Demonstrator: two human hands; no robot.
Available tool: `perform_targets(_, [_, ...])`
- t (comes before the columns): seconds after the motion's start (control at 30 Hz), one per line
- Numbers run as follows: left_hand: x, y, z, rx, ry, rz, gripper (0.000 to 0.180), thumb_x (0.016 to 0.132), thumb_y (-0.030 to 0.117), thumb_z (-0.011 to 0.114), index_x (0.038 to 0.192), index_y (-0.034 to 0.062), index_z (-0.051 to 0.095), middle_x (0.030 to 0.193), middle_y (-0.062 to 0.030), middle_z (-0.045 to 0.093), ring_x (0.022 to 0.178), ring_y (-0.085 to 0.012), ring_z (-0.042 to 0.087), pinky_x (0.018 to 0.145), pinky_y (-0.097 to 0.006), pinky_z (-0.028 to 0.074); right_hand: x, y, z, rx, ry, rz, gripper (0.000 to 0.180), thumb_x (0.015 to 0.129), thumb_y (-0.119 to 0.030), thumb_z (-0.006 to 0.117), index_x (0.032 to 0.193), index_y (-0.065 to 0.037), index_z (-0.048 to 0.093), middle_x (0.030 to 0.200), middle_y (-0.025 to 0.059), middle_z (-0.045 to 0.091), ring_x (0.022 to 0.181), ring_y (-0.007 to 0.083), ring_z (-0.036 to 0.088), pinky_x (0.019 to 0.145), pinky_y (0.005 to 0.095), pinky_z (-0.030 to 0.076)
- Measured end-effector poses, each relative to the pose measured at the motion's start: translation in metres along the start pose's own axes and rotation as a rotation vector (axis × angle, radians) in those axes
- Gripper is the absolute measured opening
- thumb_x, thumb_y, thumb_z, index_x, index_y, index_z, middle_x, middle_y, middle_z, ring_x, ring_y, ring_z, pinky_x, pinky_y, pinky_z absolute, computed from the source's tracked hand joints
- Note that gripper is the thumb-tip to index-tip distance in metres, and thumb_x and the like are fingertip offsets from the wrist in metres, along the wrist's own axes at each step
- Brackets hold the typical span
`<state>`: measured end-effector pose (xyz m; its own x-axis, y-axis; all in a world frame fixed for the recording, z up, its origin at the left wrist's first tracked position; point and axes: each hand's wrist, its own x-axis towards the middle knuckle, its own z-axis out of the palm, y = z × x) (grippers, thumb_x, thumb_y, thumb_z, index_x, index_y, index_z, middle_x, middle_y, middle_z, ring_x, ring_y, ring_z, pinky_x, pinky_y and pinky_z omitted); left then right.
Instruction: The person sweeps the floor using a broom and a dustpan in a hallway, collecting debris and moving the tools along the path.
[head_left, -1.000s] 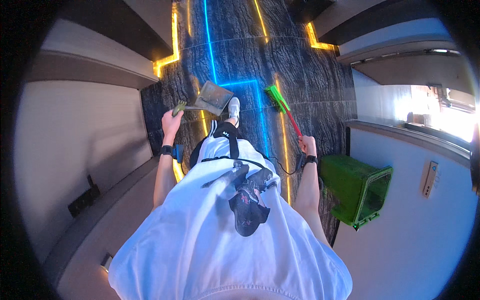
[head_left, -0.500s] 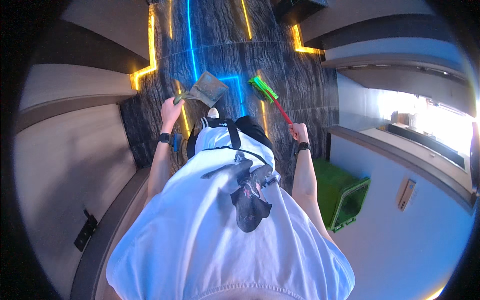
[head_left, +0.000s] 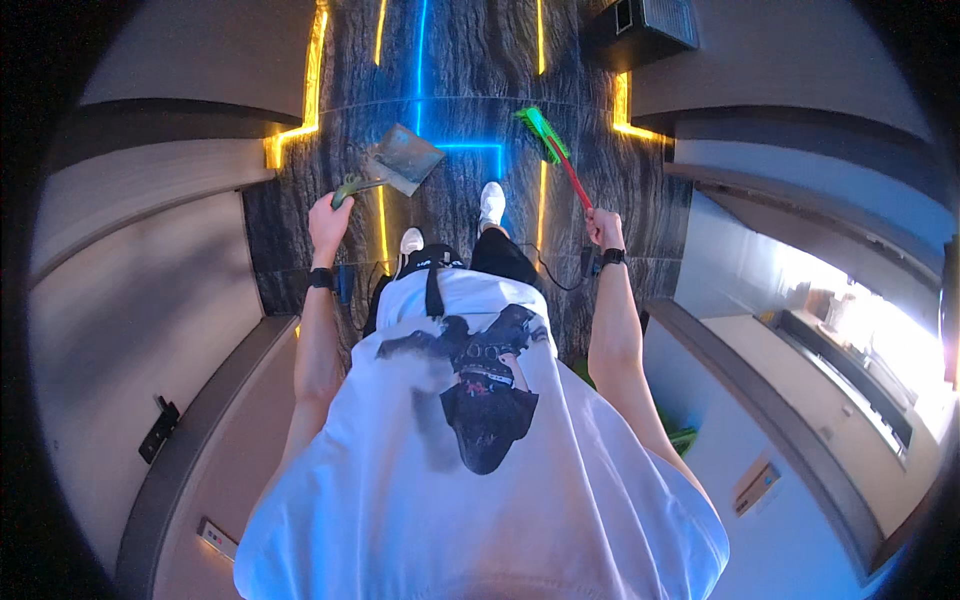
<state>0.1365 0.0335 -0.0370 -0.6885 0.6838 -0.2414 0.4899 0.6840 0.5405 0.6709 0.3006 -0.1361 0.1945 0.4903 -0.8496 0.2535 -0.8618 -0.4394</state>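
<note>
My left hand (head_left: 329, 222) is closed round the green handle of a dustpan (head_left: 408, 160), whose flat greyish pan points forward and right over the dark floor. My right hand (head_left: 605, 228) grips the red handle of a brush (head_left: 545, 137) with bright green bristles, its head angled forward and left. A stretch of floor separates the dustpan from the brush. Whether either one touches the floor I cannot tell. Both wrists wear dark bands. My white shoes (head_left: 492, 205) show between the two tools, the right foot ahead of the left.
Dark marbled floor (head_left: 460, 110) carries glowing blue and yellow light strips. Walls with ledges flank me on both sides. A dark box (head_left: 655, 32) stands at the far right. To the right, an opening shows a bright counter (head_left: 830, 365). A green bin (head_left: 683, 440) is mostly hidden behind my right arm.
I have stepped forward, and the green bin has slid behind my right arm. More of the dark box and my shoes shows. Both hands keep hold of the dustpan and the brush.
</note>
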Motion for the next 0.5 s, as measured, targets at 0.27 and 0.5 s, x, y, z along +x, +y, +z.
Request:
perform_targets(0.27, [0.017, 0.063, 0.025, 0.014, 0.015, -0.107, 0.033, 0.089, 0.032, 0.071, 0.103, 0.0022, 0.072, 0.075, -0.0127, 0.064, 0.066, -0.0271, 0.059, 0.065, -0.041, 0.046, 0.095, -0.07, -0.005, 0.125, -0.101, -0.1, 0.034, 0.09, -0.016, 0.061, 0.059, -0.007, 0.051, 0.055, 0.0041, 0.049, 0.039, 0.0135, 0.041, 0.036, 0.0313, 0.024])
perform_targets(0.5, [0.027, 0.097, 0.038, -0.033, 0.024, -0.118, 0.033, 0.088, 0.033, 0.071, 0.096, 0.0012, 0.071, 0.067, -0.016, 0.06, 0.063, -0.0299, 0.059, 0.063, -0.041, 0.046, 0.139, -0.083, -0.018, -0.145, -0.285, -0.073, 0.017, 0.095, -0.021, 0.056, 0.085, -0.007, 0.054, 0.064, 0.0056, 0.053, 0.056, 0.0205, 0.058, 0.063, 0.046, 0.062])
